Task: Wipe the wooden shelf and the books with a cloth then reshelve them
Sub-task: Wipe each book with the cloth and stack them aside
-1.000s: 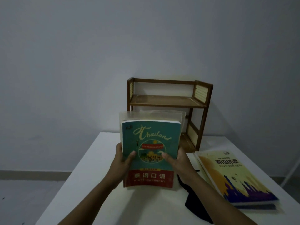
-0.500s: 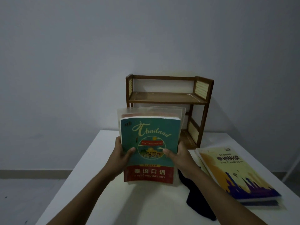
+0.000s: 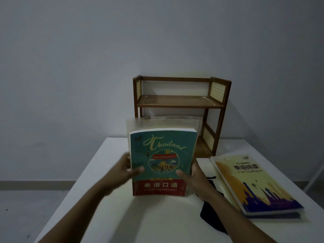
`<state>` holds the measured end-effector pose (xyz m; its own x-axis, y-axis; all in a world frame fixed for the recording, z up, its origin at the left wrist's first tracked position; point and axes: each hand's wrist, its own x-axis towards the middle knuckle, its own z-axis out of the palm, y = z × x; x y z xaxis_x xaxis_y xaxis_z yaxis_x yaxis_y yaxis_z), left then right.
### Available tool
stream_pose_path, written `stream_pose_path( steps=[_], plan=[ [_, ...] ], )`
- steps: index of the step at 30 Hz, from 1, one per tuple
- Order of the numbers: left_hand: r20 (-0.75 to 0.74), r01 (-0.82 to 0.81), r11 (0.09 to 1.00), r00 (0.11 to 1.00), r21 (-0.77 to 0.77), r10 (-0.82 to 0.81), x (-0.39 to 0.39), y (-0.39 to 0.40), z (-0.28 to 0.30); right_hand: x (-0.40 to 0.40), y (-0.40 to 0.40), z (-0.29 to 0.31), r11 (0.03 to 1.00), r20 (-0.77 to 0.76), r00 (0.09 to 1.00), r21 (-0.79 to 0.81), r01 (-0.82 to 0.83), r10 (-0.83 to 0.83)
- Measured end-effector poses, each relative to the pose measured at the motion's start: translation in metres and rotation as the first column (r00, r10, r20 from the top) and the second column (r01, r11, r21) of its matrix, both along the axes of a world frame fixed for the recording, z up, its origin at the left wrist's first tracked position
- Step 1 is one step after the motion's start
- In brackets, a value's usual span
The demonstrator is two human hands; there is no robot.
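I hold a teal and red "Thailand" book (image 3: pixel 162 155) upright above the white table (image 3: pixel 108 216), together with clear plastic sleeves (image 3: pixel 163 122) behind it. My left hand (image 3: pixel 127 171) grips its left edge and my right hand (image 3: pixel 192 178) its right edge, thumbs on the cover. The empty wooden shelf (image 3: pixel 180 102) stands behind the book at the table's far edge. A yellow book (image 3: pixel 254 183) lies flat on another at the right. A black cloth (image 3: pixel 210 216) lies on the table under my right forearm, partly hidden.
A plain grey wall rises behind the shelf. The table's left edge drops to a grey floor (image 3: pixel 35 199). A white rod (image 3: pixel 315 176) leans at the far right.
The book has stayed in both hands and shifted slightly; my left hand is blurred, sliding along the book's left edge. The view has tilted a little.
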<state>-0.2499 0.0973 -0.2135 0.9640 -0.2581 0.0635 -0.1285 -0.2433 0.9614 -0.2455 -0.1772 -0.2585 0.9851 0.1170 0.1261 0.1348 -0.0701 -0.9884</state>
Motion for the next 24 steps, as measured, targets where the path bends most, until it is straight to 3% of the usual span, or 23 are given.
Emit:
stream_pose_path(
  steps=[3,5,6,8,10,12,13,16,19,22,24],
  plan=[
    [0.319,-0.164,0.982,0.939,0.098,0.125,0.000,0.006,0.067,0.003,-0.001,0.001,1.000,0.013,1.000,-0.020,0.003,-0.002],
    [0.536,-0.216,0.929,0.844,0.302,0.022,0.000,-0.007,0.113,0.003,-0.001,0.002,1.000,0.025,1.000,-0.015,-0.002,0.002],
    [0.589,-0.256,0.857,0.805,0.447,-0.067,0.002,-0.019,0.130,0.003,0.000,0.003,1.000,0.021,1.000,-0.001,-0.002,0.002],
    [0.554,-0.323,0.610,0.800,0.723,-0.233,0.007,-0.046,0.150,0.003,0.001,0.005,1.000,0.004,1.000,0.030,-0.003,0.003],
    [0.446,-0.327,0.365,0.840,0.872,-0.311,0.015,-0.066,0.152,0.002,0.003,0.006,0.999,-0.006,1.000,0.047,-0.011,0.012],
    [0.368,-0.303,0.229,0.865,0.925,-0.342,0.024,-0.076,0.151,0.002,0.003,0.006,1.000,-0.013,1.000,0.025,0.004,-0.004],
    [0.337,-0.278,0.212,0.879,0.937,-0.338,0.026,-0.078,0.151,0.002,0.003,0.007,1.000,-0.017,1.000,0.006,0.014,-0.014],
    [0.330,-0.244,0.283,0.891,0.927,-0.312,0.027,-0.076,0.150,0.002,0.002,0.008,0.999,-0.004,1.000,-0.040,0.025,-0.025],
    [0.407,-0.282,0.429,0.884,0.858,-0.231,0.018,-0.064,0.146,0.001,0.005,0.019,0.992,0.027,0.998,-0.106,0.067,-0.064],
    [0.449,-0.350,0.625,0.894,0.698,-0.001,0.009,-0.029,0.135,0.006,0.000,0.035,0.985,0.144,0.980,-0.093,0.149,-0.134],
    [0.399,-0.408,0.778,0.890,0.478,0.221,-0.002,-0.002,0.119,0.009,-0.007,0.041,0.976,0.116,0.971,-0.024,0.215,-0.211]
  ],
)
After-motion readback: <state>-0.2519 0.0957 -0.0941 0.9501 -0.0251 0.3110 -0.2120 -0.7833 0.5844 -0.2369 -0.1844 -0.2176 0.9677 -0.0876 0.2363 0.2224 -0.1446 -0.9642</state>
